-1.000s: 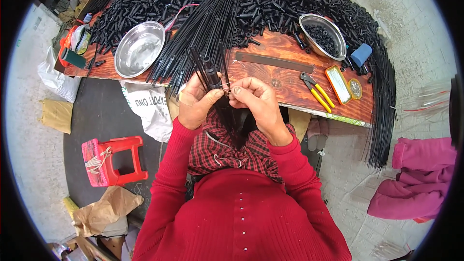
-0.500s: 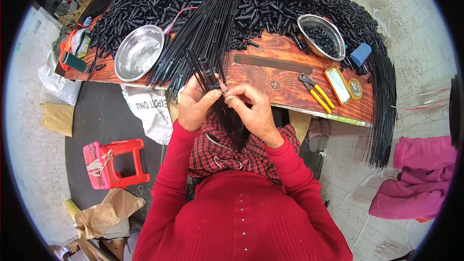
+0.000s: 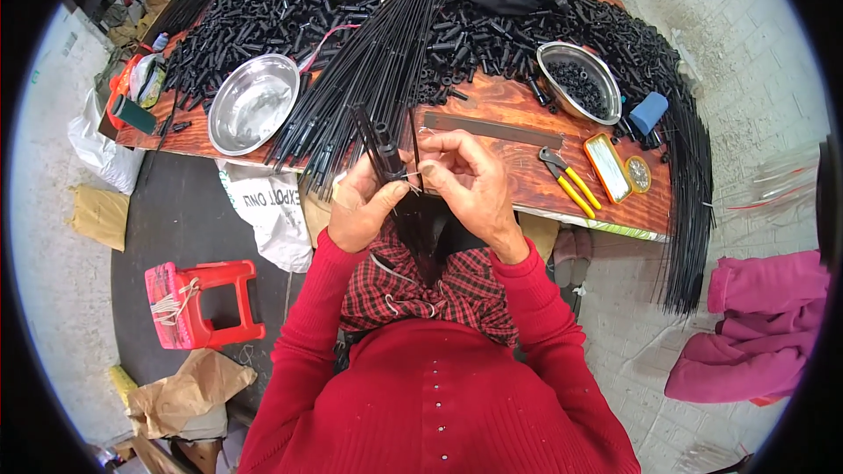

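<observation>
In front of me, my left hand [image 3: 358, 209] is closed round a black umbrella frame [image 3: 384, 151], a short tubular piece with thin ribs standing up beside it. More dark ribs hang below the hands over my checked cloth [image 3: 474, 285]. My right hand [image 3: 477, 196] pinches close to the frame's right side, beside an upright black rib [image 3: 414, 136]. A fine pale wire [image 3: 413, 175] runs between the two hands' fingertips. The exact grip of the right fingertips is partly hidden.
On the wooden table [image 3: 518, 180] lie a long bundle of black ribs [image 3: 369, 70], heaped black tubes [image 3: 255, 22], a steel bowl [image 3: 255, 105], a bowl of small black parts [image 3: 580, 79], yellow-handled pliers [image 3: 569, 183], a metal strip [image 3: 492, 129] and an open tin [image 3: 608, 167]. A red stool [image 3: 211, 303] stands left.
Both hands have shifted slightly right and lower in view. The frame has turned a little in my left hand, and the right hand has come round beside an upright rib.
</observation>
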`<state>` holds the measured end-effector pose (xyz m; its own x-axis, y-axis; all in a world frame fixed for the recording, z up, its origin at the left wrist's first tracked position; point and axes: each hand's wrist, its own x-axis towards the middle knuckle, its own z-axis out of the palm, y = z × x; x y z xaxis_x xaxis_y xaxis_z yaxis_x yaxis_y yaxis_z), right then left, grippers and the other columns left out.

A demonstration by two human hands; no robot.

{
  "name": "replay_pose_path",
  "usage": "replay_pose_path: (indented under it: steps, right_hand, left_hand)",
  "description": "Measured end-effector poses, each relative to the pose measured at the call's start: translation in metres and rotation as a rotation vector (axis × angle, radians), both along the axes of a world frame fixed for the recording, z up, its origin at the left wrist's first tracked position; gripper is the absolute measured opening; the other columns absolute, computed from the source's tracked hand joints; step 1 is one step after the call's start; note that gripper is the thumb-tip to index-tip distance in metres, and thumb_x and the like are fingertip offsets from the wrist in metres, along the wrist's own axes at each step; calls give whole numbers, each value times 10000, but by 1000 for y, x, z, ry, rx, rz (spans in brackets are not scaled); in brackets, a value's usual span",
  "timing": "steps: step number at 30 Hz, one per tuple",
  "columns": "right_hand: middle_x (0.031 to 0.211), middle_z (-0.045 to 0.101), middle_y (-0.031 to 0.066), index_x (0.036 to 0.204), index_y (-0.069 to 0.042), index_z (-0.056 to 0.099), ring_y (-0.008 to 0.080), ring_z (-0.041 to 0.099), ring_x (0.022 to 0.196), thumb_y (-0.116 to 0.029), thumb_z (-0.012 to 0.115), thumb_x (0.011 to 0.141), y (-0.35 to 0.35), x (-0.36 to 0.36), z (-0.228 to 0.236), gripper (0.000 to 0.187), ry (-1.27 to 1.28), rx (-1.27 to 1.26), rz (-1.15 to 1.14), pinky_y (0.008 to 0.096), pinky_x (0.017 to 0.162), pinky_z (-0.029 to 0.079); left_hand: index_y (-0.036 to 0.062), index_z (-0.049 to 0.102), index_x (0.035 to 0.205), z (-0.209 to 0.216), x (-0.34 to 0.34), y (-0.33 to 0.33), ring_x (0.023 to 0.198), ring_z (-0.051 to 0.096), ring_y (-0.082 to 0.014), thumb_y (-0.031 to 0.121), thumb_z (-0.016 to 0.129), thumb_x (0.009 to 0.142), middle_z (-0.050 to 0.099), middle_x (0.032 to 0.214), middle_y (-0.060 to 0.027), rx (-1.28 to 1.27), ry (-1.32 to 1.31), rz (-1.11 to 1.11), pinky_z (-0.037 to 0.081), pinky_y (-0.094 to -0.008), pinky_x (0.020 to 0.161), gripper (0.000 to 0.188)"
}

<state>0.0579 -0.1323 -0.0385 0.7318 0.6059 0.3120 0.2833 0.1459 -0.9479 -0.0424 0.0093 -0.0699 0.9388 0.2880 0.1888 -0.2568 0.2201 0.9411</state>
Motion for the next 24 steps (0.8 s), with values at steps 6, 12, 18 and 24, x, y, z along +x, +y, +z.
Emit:
replay_pose_path:
  steps: [6,12,18,24]
  right_hand:
    - [742,608,21,935,14,594,57,555,633,-56,586,909,14,8,-7,75,164,63,137,194,551,443]
    - [591,535,-11,907,30,600,57,483,419,-110,583,898,33,26,-1,141,477,-131,313,206,366,364]
    - [825,613,45,1008,-3,596,77,576,671,-151,558,930,36,48,-16,173,702,27,432,220,551,485]
    - [892,637,49,984,13,621,101,603,785,-148,574,926,-7,34,2,178,316,49,253,241,728,502]
  left_hand:
    - [-16,497,1177,3,-3,0,951,573,-130,-26,549,873,601,995,-54,1,-34,-28,439,-280,899,309]
    - [-6,493,1178,7,-3,-12,964,591,-144,-25,556,871,616,993,-63,55,-15,-111,451,-287,899,314]
    - [-17,510,1169,8,3,-17,963,603,-153,-6,585,871,621,1062,-96,-34,-17,-65,464,-297,901,308]
    - [-28,517,1174,0,8,-8,945,598,-149,20,617,864,621,1029,-88,-59,3,36,462,-288,892,329]
